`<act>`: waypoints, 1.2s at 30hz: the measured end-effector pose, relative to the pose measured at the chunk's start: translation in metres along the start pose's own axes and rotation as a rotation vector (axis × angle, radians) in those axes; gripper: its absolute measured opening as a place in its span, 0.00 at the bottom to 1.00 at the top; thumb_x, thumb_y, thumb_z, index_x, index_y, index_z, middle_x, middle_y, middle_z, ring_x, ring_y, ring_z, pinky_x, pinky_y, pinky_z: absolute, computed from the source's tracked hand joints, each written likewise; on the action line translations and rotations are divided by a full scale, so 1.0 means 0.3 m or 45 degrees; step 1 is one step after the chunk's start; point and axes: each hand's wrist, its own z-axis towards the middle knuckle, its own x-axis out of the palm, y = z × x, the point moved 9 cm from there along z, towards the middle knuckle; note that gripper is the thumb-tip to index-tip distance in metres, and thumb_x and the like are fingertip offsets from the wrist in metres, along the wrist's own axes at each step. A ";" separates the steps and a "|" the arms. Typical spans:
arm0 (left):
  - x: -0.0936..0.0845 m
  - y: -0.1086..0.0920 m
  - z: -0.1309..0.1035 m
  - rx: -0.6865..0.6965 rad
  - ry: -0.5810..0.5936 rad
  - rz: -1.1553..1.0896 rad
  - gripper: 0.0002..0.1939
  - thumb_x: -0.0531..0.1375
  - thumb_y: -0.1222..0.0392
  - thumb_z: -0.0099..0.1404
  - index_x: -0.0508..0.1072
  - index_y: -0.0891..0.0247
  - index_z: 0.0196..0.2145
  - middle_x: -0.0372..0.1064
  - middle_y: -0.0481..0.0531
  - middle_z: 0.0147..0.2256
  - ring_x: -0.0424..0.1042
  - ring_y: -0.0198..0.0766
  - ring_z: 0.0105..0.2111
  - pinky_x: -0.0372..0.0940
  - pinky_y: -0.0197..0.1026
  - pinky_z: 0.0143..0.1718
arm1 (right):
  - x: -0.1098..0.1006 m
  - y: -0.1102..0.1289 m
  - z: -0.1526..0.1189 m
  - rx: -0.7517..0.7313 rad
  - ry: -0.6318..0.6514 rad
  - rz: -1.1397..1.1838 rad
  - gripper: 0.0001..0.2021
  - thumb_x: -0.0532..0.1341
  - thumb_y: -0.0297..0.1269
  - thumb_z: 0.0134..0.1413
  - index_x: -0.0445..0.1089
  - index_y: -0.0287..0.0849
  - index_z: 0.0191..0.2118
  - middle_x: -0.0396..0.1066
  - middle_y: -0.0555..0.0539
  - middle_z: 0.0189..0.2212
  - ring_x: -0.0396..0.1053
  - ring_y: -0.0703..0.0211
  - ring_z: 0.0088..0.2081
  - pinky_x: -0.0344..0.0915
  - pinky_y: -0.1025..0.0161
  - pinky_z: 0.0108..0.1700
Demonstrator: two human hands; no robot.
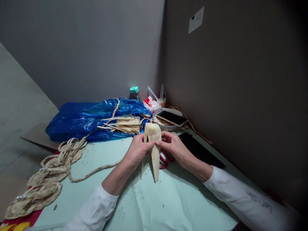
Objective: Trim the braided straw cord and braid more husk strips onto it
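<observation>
Between my two hands a pale dried corn husk (155,160) hangs with its wide end up and its narrow tip down. My left hand (137,149) pinches its left side, where a thin strip hangs apart from the main piece. The thumb and fingers of my right hand (172,144) are closed on the right side. Red-handled scissors (164,163) lie partly hidden behind the husk and my right hand. A braided husk cord (96,169) runs from behind my left wrist to bundled coils (51,170) at the left.
A blue plastic bag (77,117) bears a pile of husks (127,124). A phone (172,118) rests on a round woven basket (157,123) near the wall. A black tablet-like slab (201,150) lies right of my hand. Behind stand a green-lidded jar (134,91) and a cup (161,102).
</observation>
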 end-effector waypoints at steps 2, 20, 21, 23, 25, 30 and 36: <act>0.011 -0.001 -0.002 0.005 0.025 -0.016 0.12 0.64 0.61 0.51 0.73 0.70 0.33 0.67 0.48 0.24 0.59 0.29 0.19 0.49 0.32 0.18 | -0.001 -0.002 0.001 -0.007 -0.007 0.004 0.14 0.68 0.40 0.45 0.70 0.40 0.37 0.74 0.45 0.37 0.72 0.57 0.37 0.66 0.61 0.39; 0.051 0.002 -0.012 -0.054 0.338 -0.019 0.08 0.62 0.62 0.50 0.68 0.68 0.28 0.63 0.47 0.24 0.56 0.27 0.20 0.49 0.32 0.20 | 0.055 0.026 -0.017 -0.079 0.169 0.004 0.18 0.64 0.38 0.47 0.69 0.40 0.46 0.74 0.45 0.41 0.72 0.53 0.42 0.68 0.59 0.42; 0.051 0.002 -0.011 -0.054 0.334 -0.024 0.08 0.62 0.62 0.49 0.69 0.68 0.28 0.63 0.47 0.24 0.56 0.27 0.20 0.49 0.32 0.20 | 0.053 0.024 -0.016 -0.083 0.167 -0.001 0.18 0.64 0.38 0.47 0.69 0.40 0.46 0.74 0.44 0.42 0.72 0.53 0.42 0.68 0.59 0.42; 0.049 0.004 -0.006 -0.044 0.284 -0.054 0.07 0.62 0.63 0.49 0.70 0.68 0.28 0.63 0.46 0.22 0.56 0.27 0.19 0.50 0.32 0.20 | 0.046 0.014 -0.012 -0.073 0.142 -0.040 0.18 0.64 0.39 0.47 0.69 0.40 0.46 0.74 0.44 0.42 0.72 0.52 0.42 0.68 0.59 0.42; 0.045 0.008 0.000 -0.013 0.204 -0.095 0.07 0.62 0.65 0.48 0.71 0.68 0.29 0.63 0.46 0.21 0.57 0.28 0.18 0.51 0.33 0.19 | 0.032 0.001 -0.007 -0.056 0.087 -0.095 0.18 0.64 0.39 0.47 0.68 0.40 0.45 0.73 0.43 0.42 0.72 0.52 0.42 0.68 0.58 0.43; 0.042 0.023 0.006 0.094 0.084 -0.104 0.06 0.61 0.69 0.49 0.73 0.66 0.29 0.67 0.47 0.22 0.61 0.30 0.19 0.54 0.33 0.18 | 0.021 0.001 -0.005 -0.073 0.028 -0.214 0.17 0.62 0.37 0.47 0.66 0.40 0.45 0.72 0.43 0.44 0.71 0.51 0.43 0.67 0.57 0.45; 0.063 0.053 0.004 0.078 0.167 -0.090 0.08 0.60 0.67 0.53 0.71 0.65 0.34 0.69 0.48 0.24 0.66 0.33 0.19 0.59 0.34 0.19 | 0.021 0.016 -0.011 -0.066 -0.008 -0.372 0.15 0.59 0.34 0.47 0.67 0.40 0.43 0.71 0.46 0.37 0.68 0.53 0.40 0.65 0.60 0.41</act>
